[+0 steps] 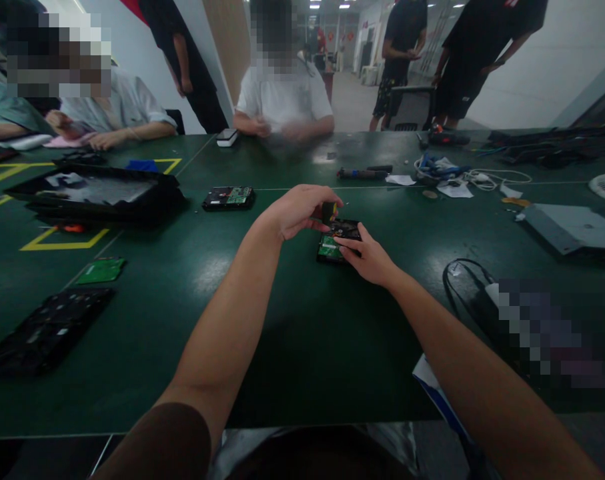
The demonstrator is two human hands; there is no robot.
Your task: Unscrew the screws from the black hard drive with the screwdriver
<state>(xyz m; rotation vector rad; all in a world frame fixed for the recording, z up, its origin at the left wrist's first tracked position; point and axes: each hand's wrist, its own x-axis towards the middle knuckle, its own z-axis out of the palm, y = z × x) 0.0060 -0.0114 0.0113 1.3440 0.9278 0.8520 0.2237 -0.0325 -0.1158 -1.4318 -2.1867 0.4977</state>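
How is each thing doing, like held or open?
Black-and-yellow tool: held in left hand
Nearer device: touched by right hand
Farther device: lying flat, board showing
Green board: loose, lying flat
Black tray: open on top
Blue cable: bunched up
Black panel: lying flat
Metal case: lying flat

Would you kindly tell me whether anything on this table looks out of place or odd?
The tangled cables at upper right look untidy, bunched among loose paper scraps. A green circuit board also lies bare at left, outside any housing. I see no spill.
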